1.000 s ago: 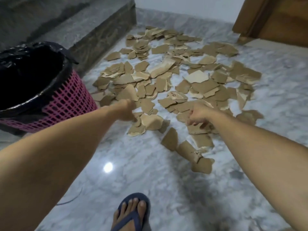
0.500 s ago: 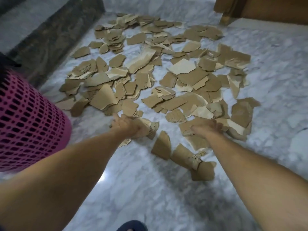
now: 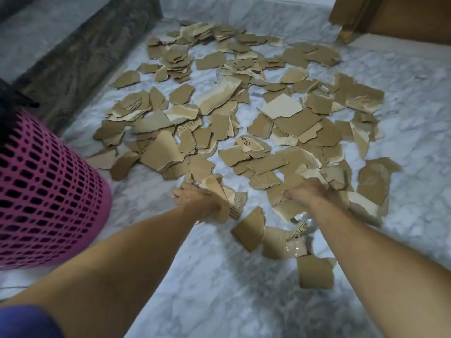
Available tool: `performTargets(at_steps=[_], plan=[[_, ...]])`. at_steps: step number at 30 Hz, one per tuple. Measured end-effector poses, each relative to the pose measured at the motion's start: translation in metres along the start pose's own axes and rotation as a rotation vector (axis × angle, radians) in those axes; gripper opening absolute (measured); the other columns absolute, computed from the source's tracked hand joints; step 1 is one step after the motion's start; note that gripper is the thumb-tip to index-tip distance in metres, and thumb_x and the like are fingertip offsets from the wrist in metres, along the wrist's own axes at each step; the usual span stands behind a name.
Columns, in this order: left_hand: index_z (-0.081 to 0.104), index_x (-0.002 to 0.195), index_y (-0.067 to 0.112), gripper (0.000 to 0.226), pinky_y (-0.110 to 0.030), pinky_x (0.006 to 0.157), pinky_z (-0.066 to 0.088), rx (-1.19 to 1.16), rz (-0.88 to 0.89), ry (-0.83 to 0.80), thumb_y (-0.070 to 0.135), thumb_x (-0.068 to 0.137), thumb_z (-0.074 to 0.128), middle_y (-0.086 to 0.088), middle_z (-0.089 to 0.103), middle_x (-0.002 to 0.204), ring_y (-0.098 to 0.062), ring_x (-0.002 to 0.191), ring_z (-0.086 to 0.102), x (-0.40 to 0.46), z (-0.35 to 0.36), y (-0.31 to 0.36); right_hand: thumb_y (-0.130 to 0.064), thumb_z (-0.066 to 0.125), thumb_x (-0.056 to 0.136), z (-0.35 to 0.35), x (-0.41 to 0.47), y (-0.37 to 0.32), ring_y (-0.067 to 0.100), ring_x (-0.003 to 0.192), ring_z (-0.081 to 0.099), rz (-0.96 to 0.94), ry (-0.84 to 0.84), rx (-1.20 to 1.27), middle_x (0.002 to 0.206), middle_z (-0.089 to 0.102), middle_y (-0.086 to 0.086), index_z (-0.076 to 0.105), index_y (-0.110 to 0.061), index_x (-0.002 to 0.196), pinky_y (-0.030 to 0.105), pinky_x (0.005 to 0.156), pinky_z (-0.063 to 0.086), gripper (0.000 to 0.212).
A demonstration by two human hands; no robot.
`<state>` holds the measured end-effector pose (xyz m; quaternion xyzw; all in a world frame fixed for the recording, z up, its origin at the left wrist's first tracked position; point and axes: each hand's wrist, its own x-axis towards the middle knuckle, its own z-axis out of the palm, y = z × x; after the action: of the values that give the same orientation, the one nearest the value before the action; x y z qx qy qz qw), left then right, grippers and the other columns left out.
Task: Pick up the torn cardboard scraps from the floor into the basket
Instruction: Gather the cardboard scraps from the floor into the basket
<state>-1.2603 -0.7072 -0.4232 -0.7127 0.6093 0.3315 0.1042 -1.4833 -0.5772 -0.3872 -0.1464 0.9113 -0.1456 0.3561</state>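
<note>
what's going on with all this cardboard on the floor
A person is clearing torn cardboard scraps off a marble floor. The left hand has a grip on a small bunch of pieces at the near edge of the spread, and the right hand is pressed down on more scraps beside it. A pink mesh basket with a black liner stands at the left. Most scraps still lie on the floor.

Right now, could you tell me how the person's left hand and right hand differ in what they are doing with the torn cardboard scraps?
The left hand has closed on a small bunch of brown torn cardboard scraps and tilted them up off the white marble floor; the right hand presses on scraps lying flat. The left hand is nearer the pink plastic mesh basket; the right is further away. Both reach forward at the near edge of the pile.
</note>
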Motion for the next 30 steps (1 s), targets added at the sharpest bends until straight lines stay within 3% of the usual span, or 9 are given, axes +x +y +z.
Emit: performTargets(at_steps=[5, 9, 13, 17, 20, 22, 23, 26, 30], plan=[[0.028, 0.140, 0.006, 0.118, -0.043, 0.110, 0.036, 0.040, 0.080, 0.002, 0.053, 0.050, 0.089, -0.019, 0.028, 0.141, -0.035, 0.134, 0.030, 0.006, -0.022, 0.005, -0.023, 0.067, 0.090, -0.033, -0.016, -0.043, 0.024, 0.087, 0.053, -0.144, -0.023, -0.308, 0.118, 0.064, 0.013, 0.059, -0.003, 0.119, 0.025, 0.070, 0.043, 0.036], [0.024, 0.141, 0.013, 0.135, -0.050, 0.109, 0.034, 0.002, 0.188, 0.016, 0.069, 0.034, 0.085, -0.014, 0.027, 0.137, -0.035, 0.132, 0.027, 0.033, -0.054, 0.022, -0.032, 0.076, 0.082, -0.038, -0.007, -0.082, 0.028, 0.099, 0.063, -0.232, -0.075, -0.356, 0.114, 0.066, 0.011, 0.061, -0.007, 0.118, 0.031, 0.084, 0.052, 0.046], [0.029, 0.140, 0.011, 0.113, -0.052, 0.113, 0.021, 0.026, 0.281, 0.211, 0.079, 0.058, 0.066, -0.015, 0.019, 0.149, -0.037, 0.139, 0.018, 0.064, -0.076, 0.033, -0.038, 0.081, 0.074, -0.017, 0.025, -0.115, 0.028, 0.092, 0.065, -0.330, -0.166, -0.300, 0.104, 0.069, 0.009, 0.063, -0.012, 0.109, 0.035, 0.083, 0.055, 0.047], [0.015, 0.150, 0.003, 0.112, -0.052, 0.118, 0.012, -0.100, 0.124, 0.287, 0.065, 0.073, 0.067, -0.021, -0.001, 0.158, -0.042, 0.146, 0.002, 0.097, -0.102, 0.031, -0.034, 0.071, 0.087, 0.006, 0.047, -0.134, 0.034, 0.126, 0.050, -0.395, -0.208, -0.150, 0.143, 0.048, 0.015, 0.041, -0.011, 0.144, 0.038, 0.102, 0.045, 0.069], [0.005, 0.153, 0.012, 0.133, -0.059, 0.117, 0.005, -0.182, -0.106, 0.237, 0.079, 0.057, 0.068, -0.019, -0.011, 0.159, -0.043, 0.145, -0.007, 0.129, -0.108, 0.027, -0.043, 0.072, 0.083, 0.023, 0.067, -0.140, 0.033, 0.128, 0.048, -0.387, -0.162, -0.127, 0.143, 0.048, 0.014, 0.038, -0.012, 0.142, 0.043, 0.105, 0.043, 0.075], [0.011, 0.152, 0.011, 0.143, -0.054, 0.117, 0.017, -0.245, -0.116, 0.137, 0.082, 0.043, 0.073, -0.019, 0.007, 0.159, -0.040, 0.146, 0.009, 0.148, -0.105, 0.020, -0.049, 0.076, 0.074, 0.036, 0.074, -0.140, 0.033, 0.125, 0.049, -0.363, -0.120, -0.153, 0.136, 0.051, 0.013, 0.038, -0.012, 0.136, 0.050, 0.104, 0.042, 0.081], [0.014, 0.151, 0.009, 0.138, -0.049, 0.116, 0.022, -0.224, -0.068, 0.101, 0.078, 0.048, 0.074, -0.019, 0.017, 0.157, -0.038, 0.144, 0.017, 0.146, -0.105, 0.019, -0.049, 0.078, 0.071, 0.040, 0.076, -0.139, 0.034, 0.128, 0.046, -0.337, -0.086, -0.179, 0.138, 0.048, 0.013, 0.036, -0.012, 0.136, 0.051, 0.107, 0.038, 0.086], [0.020, 0.148, 0.007, 0.120, -0.048, 0.116, 0.020, -0.127, -0.037, 0.210, 0.071, 0.061, 0.072, -0.019, 0.019, 0.152, -0.035, 0.142, 0.016, 0.138, -0.104, 0.014, -0.047, 0.085, 0.067, 0.050, 0.073, -0.140, 0.036, 0.136, 0.037, -0.269, -0.008, -0.201, 0.147, 0.038, 0.015, 0.028, -0.008, 0.145, 0.047, 0.110, 0.035, 0.104], [0.040, 0.141, 0.011, 0.116, -0.046, 0.111, 0.031, -0.257, -0.016, 0.274, 0.083, 0.053, 0.061, -0.018, 0.039, 0.146, -0.036, 0.137, 0.032, 0.135, -0.098, 0.009, -0.053, 0.088, 0.051, 0.052, 0.070, -0.141, 0.037, 0.124, 0.051, -0.274, -0.097, -0.209, 0.135, 0.055, 0.013, 0.042, -0.013, 0.142, 0.044, 0.103, 0.045, 0.110]])
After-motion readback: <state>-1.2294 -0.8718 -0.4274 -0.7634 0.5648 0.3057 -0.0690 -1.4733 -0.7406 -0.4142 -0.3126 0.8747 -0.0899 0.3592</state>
